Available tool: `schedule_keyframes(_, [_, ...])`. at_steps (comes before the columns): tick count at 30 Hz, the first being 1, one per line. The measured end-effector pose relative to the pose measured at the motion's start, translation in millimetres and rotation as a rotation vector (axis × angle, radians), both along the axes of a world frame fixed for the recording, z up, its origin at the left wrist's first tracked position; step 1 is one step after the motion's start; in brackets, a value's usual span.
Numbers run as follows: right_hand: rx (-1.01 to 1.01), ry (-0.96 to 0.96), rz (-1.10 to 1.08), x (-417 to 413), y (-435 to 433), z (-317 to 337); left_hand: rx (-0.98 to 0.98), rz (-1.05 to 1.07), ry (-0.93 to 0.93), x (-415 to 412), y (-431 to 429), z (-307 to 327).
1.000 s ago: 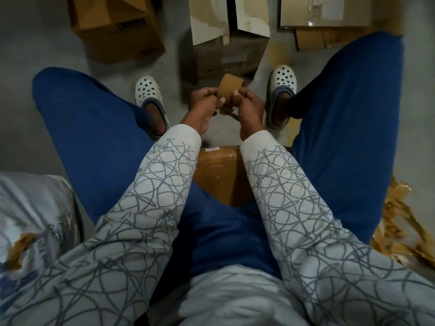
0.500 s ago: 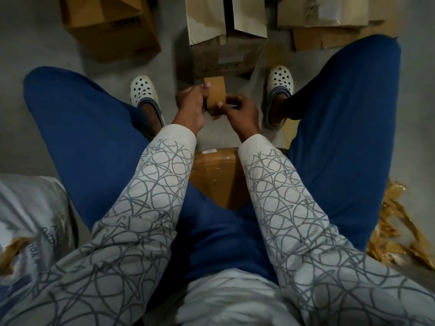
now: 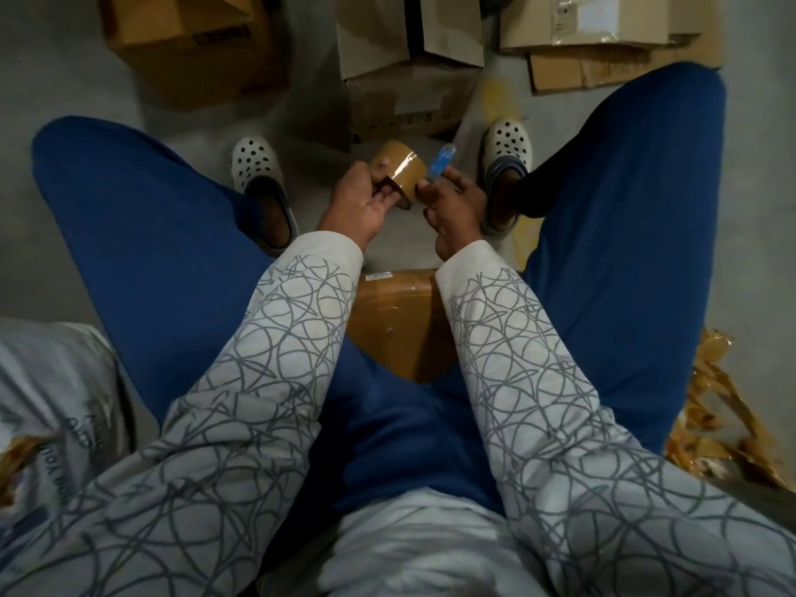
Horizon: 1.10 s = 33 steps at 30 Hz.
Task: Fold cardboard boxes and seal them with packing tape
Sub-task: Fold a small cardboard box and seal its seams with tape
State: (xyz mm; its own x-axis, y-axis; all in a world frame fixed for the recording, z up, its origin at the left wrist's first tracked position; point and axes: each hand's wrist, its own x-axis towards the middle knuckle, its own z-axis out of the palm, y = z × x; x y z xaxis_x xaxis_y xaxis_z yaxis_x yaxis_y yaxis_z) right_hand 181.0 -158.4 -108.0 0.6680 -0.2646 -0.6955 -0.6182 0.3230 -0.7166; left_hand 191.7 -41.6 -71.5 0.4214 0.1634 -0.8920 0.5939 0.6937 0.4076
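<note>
The tape roll (image 3: 399, 171) is brown with a glossy streak across its outer band. It is held in the air at about 12 o'clock from the middle of the view, between the knees and above the floor (image 3: 64, 88). The left hand (image 3: 365, 204) grips it, thumb on the band and fingers curled at the core. The right hand (image 3: 454, 209), just beside the roll at its 3 o'clock edge, is curled round a small blue object (image 3: 442, 162) that sticks up from the fingers and is too blurred to identify. At 12 o'clock beyond the roll stands a cardboard box with open flaps (image 3: 409, 84). Another box (image 3: 189, 40) sits at 11 o'clock, and flattened cardboard (image 3: 603, 40) lies at 1 o'clock. White perforated clogs (image 3: 257, 165) flank the hands. A tape-wrapped brown surface (image 3: 396, 321) shows between the patterned sleeves (image 3: 275, 346), which cover much of the lower view. Crumpled tape scraps (image 3: 723, 428) lie at 4 o'clock and a printed sack (image 3: 51, 402) at 8 o'clock. Half a second ago the roll stood edge-on with both hands pinching it and no blue object showing. Now it is tilted with its band facing up, and the right hand has shifted off it.
</note>
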Motion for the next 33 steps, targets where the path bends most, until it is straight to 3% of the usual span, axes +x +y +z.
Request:
schedule_keyframes(5, [0.079, -0.041, -0.032, 0, -2, 4, 0.102, -0.152, 0.011, -2, 2, -3])
schedule_keyframes(8, [0.062, -0.069, 0.006, 0, -3, 5, 0.412, -0.261, 0.011, -4, 6, -15])
schedule_keyframes(10, [0.01, -0.078, 0.052, 0, -3, 4, 0.623, -0.437, -0.121, -1, 12, -23])
schedule_keyframes(14, [-0.008, -0.122, 0.081, -1, -5, 4, 0.777, -1.024, -0.331, 8, 17, -10])
schedule_keyframes(16, [-0.052, -0.156, 0.07, -1, -7, 6, 0.858, -1.173, -0.365, 8, 18, -5])
schedule_keyframes(26, [-0.269, -0.134, 0.067, -2, -8, -3, 0.68, -0.979, -0.328, 6, 6, -6])
schedule_keyframes(33, [-0.396, -0.183, 0.147, -3, -6, -2, 0.713, -0.875, -0.287, 10, 7, -9])
